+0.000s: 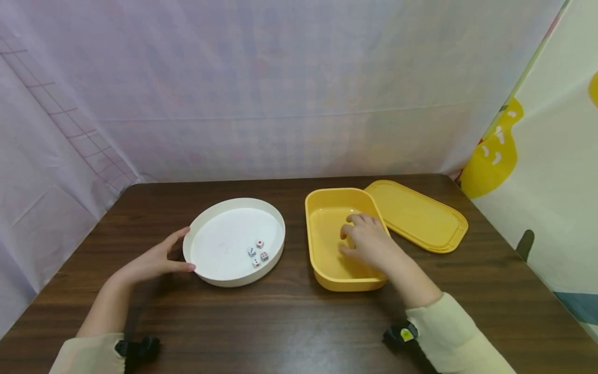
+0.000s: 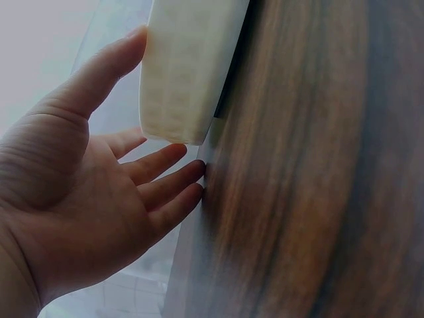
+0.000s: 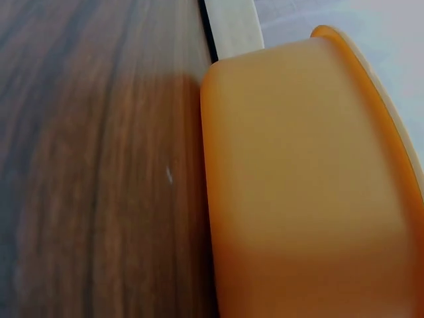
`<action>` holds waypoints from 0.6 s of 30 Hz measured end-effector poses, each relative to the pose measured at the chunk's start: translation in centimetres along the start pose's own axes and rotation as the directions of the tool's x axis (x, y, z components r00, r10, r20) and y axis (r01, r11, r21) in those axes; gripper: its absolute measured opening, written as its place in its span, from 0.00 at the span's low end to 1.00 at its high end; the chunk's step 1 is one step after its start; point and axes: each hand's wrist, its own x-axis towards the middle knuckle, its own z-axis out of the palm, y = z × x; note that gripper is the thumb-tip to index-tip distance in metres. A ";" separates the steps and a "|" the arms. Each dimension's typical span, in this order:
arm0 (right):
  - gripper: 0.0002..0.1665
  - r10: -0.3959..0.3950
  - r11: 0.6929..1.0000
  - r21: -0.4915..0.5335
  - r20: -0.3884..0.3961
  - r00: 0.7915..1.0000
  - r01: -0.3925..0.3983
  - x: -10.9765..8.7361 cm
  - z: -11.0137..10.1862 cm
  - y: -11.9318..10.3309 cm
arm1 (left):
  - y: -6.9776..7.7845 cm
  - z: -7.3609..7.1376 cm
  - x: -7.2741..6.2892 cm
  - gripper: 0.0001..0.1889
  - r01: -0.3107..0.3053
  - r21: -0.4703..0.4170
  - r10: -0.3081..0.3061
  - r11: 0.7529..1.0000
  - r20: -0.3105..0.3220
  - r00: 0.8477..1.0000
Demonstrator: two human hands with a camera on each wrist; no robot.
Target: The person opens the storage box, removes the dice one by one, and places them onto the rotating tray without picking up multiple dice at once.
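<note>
A round white tray (image 1: pixel 219 228) stands on the table with several small white dice (image 1: pixel 256 253) grouped near its right side. My left hand (image 1: pixel 156 262) is at the tray's left edge, thumb and forefinger spread apart and touching its wall; the left wrist view shows the other fingers fairly straight beside the tray wall (image 2: pixel 182 73). Inside a yellow rectangular box (image 1: pixel 322 244), my right hand (image 1: pixel 366 241) hangs with loosely bent fingers spaced apart, and nothing shows between them. Only the box's outer side (image 3: pixel 298 165) appears in the right wrist view; that hand is out of it.
Behind the box, to the right, a flat yellow lid (image 1: pixel 418 215) lies on the dark wooden table (image 1: pixel 280 327), close against the box's rim. A pale curtain (image 1: pixel 289 93) hangs along the table's far edge. Another printed cloth (image 1: pixel 556 182) hangs at the right.
</note>
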 end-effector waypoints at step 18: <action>0.11 -0.093 0.994 -0.071 -0.054 0.994 0.089 -0.7 0.5 1.4 | 0.1 0.1 0.0 0.55 0.004 0.018 -0.004 1.000 0.000 1.000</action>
